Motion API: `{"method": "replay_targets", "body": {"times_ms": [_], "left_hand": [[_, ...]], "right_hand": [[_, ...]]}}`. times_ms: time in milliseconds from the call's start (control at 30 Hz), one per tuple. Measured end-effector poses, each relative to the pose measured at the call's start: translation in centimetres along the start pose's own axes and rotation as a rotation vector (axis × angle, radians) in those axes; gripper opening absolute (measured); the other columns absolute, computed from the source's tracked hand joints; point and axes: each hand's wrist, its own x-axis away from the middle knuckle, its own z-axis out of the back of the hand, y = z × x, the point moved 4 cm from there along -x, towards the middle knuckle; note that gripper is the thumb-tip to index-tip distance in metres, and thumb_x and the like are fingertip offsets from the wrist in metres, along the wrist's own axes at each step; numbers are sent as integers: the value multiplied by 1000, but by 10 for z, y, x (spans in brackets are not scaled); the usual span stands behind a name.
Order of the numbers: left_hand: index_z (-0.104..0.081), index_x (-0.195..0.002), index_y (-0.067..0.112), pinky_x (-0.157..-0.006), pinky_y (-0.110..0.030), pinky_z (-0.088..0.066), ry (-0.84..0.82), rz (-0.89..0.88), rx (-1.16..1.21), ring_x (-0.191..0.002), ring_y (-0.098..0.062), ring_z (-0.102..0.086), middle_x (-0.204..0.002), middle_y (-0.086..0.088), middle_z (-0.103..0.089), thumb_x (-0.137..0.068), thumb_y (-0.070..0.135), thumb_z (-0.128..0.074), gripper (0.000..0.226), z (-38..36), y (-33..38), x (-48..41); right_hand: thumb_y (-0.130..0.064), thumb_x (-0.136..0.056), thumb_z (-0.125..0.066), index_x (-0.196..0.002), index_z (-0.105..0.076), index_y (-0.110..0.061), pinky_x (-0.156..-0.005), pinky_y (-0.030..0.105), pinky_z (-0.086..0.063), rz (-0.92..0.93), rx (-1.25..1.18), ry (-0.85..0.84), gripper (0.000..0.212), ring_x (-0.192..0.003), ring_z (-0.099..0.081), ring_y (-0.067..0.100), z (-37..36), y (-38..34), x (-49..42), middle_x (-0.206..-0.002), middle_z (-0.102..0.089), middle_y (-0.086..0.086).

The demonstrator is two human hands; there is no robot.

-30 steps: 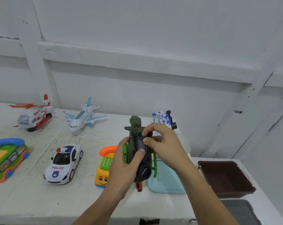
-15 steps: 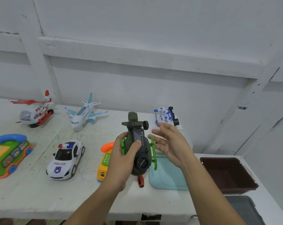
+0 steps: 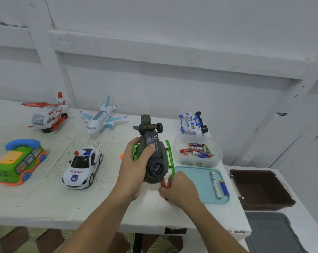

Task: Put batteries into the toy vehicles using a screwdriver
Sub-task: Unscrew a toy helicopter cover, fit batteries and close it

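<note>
left hand [image 3: 134, 172] grips belly-up green toy helicopter [image 3: 154, 161], table's front middle | right hand [image 3: 180, 189] curled on red-handled screwdriver [image 3: 163, 183] by teal tray [image 3: 200, 189] | battery cover [image 3: 151, 141] looks seated; screwing likely next; other toys seemingly pending

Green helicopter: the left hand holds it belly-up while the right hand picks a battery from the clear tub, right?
No. The head view shows the right hand gripping a red tool handle on the table beside the teal tray, not in the clear tub. The left hand does hold the green helicopter belly-up.
</note>
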Motion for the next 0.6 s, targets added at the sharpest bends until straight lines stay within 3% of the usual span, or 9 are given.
{"method": "replay_targets", "body": {"times_ms": [133,200,300,433,500,600], "left_hand": [[-55,-119,34,-52,-34,-57,2,5,-2,-85,-22,-73,-106,-3,-70,-94,22,-63,29,2,1,1],[-56,-112,38,-56,-37,-59,-2,11,-5,-89,-25,-73,-109,-5,-69,-93,22,-64,26,3,0,1],[-57,-112,39,-60,-40,-60,-9,22,2,-91,-27,-72,-115,-7,-66,-92,24,-65,26,2,-3,1],[-56,-118,34,-68,-44,-61,-23,30,14,-89,-24,-73,-104,-1,-71,-92,23,-65,30,-3,-7,3],[-56,-115,35,-68,-42,-61,-42,28,4,-84,-20,-74,-90,9,-74,-92,22,-65,27,-7,-9,4],[-55,-108,39,-70,-41,-62,-57,28,-12,-82,-18,-74,-80,18,-73,-93,22,-64,25,-12,-10,6]], "right_hand": [[-42,-86,-60,-61,-41,-19,-55,28,-35,-56,-98,46,39,-56,-42,15,16,8,3,-66,-44,0],[-41,-92,-57,-66,-44,-17,-58,31,-44,-80,-204,60,37,-60,-52,18,40,12,9,-67,-52,1],[-27,-91,-63,-82,-51,-11,-45,28,-48,-132,-561,146,22,-65,-69,22,82,22,17,-83,-66,7],[0,-84,-67,-89,-61,-8,-46,31,-53,62,-937,431,11,-64,-67,17,141,22,33,-83,-69,11],[4,-85,-66,-91,-63,-10,-52,29,-57,213,-1069,554,15,-71,-69,15,165,13,45,-80,-71,4],[4,-88,-62,-91,-62,-15,-62,33,-60,380,-1137,682,19,-83,-73,19,184,-5,60,-92,-68,14]]}}
